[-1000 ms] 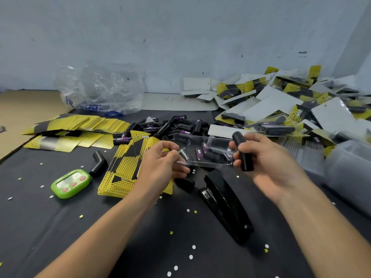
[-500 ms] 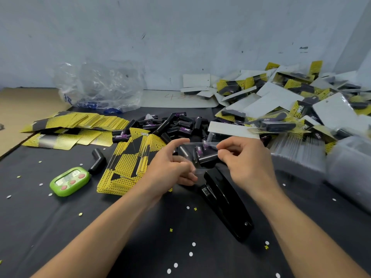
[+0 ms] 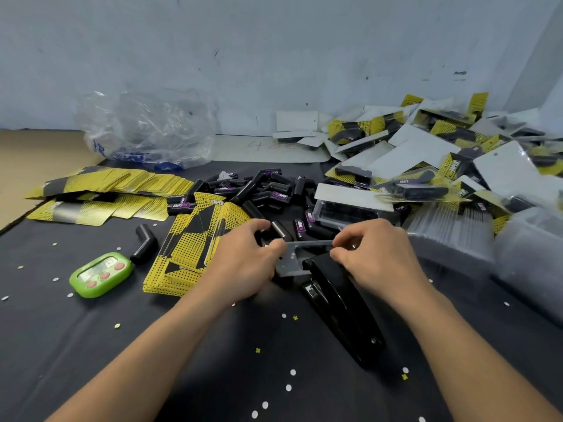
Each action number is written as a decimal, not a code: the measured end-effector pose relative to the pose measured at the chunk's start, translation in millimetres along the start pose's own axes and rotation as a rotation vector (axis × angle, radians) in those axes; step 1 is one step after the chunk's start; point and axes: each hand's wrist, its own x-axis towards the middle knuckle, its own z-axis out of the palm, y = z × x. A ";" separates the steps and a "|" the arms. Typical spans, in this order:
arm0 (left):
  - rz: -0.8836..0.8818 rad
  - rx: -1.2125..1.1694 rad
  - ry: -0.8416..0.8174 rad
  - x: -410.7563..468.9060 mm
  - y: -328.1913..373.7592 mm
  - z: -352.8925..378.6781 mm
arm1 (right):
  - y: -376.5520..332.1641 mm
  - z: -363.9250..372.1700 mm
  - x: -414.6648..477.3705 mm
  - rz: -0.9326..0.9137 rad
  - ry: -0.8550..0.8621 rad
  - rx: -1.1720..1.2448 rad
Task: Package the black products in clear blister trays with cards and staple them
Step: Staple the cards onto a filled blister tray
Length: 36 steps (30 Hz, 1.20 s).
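Between the two hands, in the head view, a clear blister tray (image 3: 294, 260) is held just over the front end of the black stapler (image 3: 341, 306). The left hand (image 3: 246, 260) pinches the left end of the tray with curled fingers, and the right hand (image 3: 374, 257) pinches the right end in the same way. The long axis of the tray therefore runs from one hand to the other, left to right and about level. Whether a black product already sits inside it, I cannot tell.

I judge the task to be somewhere in the middle. To the right of the right hand and beyond it lies a big heap of finished packs (image 3: 426, 166). Beyond both hands many loose black products (image 3: 268, 190) wait, and a stack of yellow cards (image 3: 195, 245) lies just left of the left hand. For this tray, the card and the staple seem not yet done.
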 end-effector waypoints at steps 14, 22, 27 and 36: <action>0.072 1.021 0.251 10.8 -21.7 -38.7 | 1.1 18.9 2.8 0.036 0.033 -0.112; 0.064 0.794 0.216 15.0 -15.9 -38.9 | 0.5 4.4 -0.2 0.011 0.153 0.049; 0.051 0.541 0.329 15.1 -16.1 -43.5 | 6.7 -6.2 0.7 0.060 0.015 0.024; 0.082 0.620 0.698 -0.7 2.9 -49.0 | 6.8 -9.2 -1.0 0.013 0.007 0.114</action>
